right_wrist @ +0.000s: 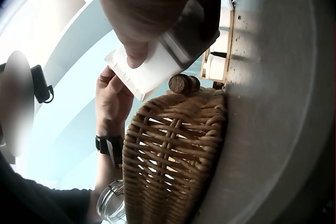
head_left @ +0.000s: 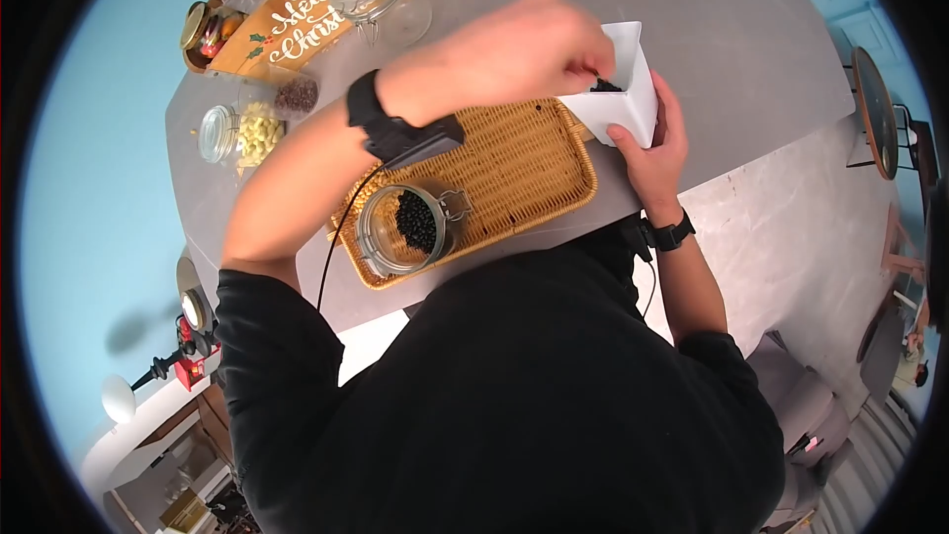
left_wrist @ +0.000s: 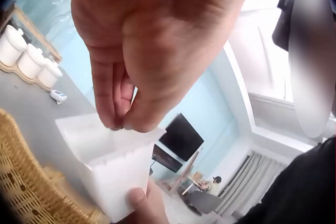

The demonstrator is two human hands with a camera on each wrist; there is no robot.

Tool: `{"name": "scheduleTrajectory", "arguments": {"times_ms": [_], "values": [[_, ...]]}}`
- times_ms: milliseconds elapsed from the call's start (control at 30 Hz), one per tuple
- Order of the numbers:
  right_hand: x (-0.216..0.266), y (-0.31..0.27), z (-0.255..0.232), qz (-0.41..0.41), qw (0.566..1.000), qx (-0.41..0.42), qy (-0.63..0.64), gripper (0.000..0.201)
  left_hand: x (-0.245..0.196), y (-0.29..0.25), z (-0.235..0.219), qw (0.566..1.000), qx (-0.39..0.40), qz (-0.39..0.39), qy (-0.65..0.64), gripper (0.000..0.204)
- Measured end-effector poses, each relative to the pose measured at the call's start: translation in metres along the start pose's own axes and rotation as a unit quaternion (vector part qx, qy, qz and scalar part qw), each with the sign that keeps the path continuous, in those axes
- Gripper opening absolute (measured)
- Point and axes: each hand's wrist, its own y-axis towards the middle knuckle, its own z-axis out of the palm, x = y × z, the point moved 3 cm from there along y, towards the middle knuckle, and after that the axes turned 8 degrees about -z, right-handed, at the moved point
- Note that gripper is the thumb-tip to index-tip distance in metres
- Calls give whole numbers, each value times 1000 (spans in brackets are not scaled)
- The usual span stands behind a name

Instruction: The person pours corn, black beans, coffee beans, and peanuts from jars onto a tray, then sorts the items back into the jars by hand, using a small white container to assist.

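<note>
The right hand [head_left: 657, 153] grips a tapered white container [head_left: 633, 104] from the side and below, its thumb on the wall. Small black beans [head_left: 606, 86] show inside the tilted container. Over its mouth, the left hand [head_left: 539, 49] points downward with fingertips pinched together. In the left wrist view, a tiny dark bit shows between the fingertips [left_wrist: 125, 126], right at the rim. A wicker tray [head_left: 514, 163] lies beneath the left forearm. On it stands an open glass jar [head_left: 374, 237] partly filled with black beans [head_left: 420, 222].
At the back left stand a wooden "Merry Christmas" box [head_left: 297, 25] and a clip-lid glass jar [head_left: 400, 10]. A jar of pale yellow pieces [head_left: 259, 138] and a bag of reddish-brown beans [head_left: 297, 95] are to the left. White canisters [left_wrist: 32, 58] sit on a rack farther off.
</note>
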Motion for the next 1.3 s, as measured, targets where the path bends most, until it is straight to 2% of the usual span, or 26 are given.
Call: {"name": "scheduleTrajectory", "arguments": {"times_ms": [100,133,233,267,367,467,567,667,767,867,967,1067,1167,1267,1300], "values": [[1,0,-2,-3,1000,0,-19,92,8,6,22,998,20,25,47,12],[1,0,-2,0,1000,-3,-21,92,12,7,17,999,16,35,20,12],[-1,-1,-1,1,1000,-4,-21,92,21,-6,-9,997,-72,-23,0,13],[-1,-2,-1,-1,1000,-3,-20,92,35,-14,-10,992,-96,-73,-44,16],[1,-1,0,9,1000,-3,-16,93,73,-47,6,980,-65,-189,-19,18],[-2,-2,-1,0,1000,-5,-22,93,99,-58,40,993,14,-86,81,18],[-3,-2,-1,-1,1000,-4,-13,92,98,-54,56,993,1,-73,97,18],[0,-1,-2,7,999,-8,-32,92,99,-53,63,988,31,-5,150,18],[-2,-1,-1,6,1000,-9,-21,92,96,-54,68,963,77,81,243,18],[-5,-1,-1,-3,1000,-7,-24,93,92,-56,70,956,44,102,271,16],[-2,-1,-1,7,1000,-10,-27,93,97,-56,72,959,49,99,260,16],[-3,-1,-2,-1,999,-4,-33,92,91,-51,59,988,42,36,147,13],[-1,-1,-2,10,999,-8,-29,92,90,-53,48,994,64,-37,82,13],[-3,-2,-2,7,999,-4,-37,92,85,-58,44,991,97,-44,78,13],[-3,0,-1,4,1000,-3,-29,92,85,-59,44,993,87,-28,72,14]]}}
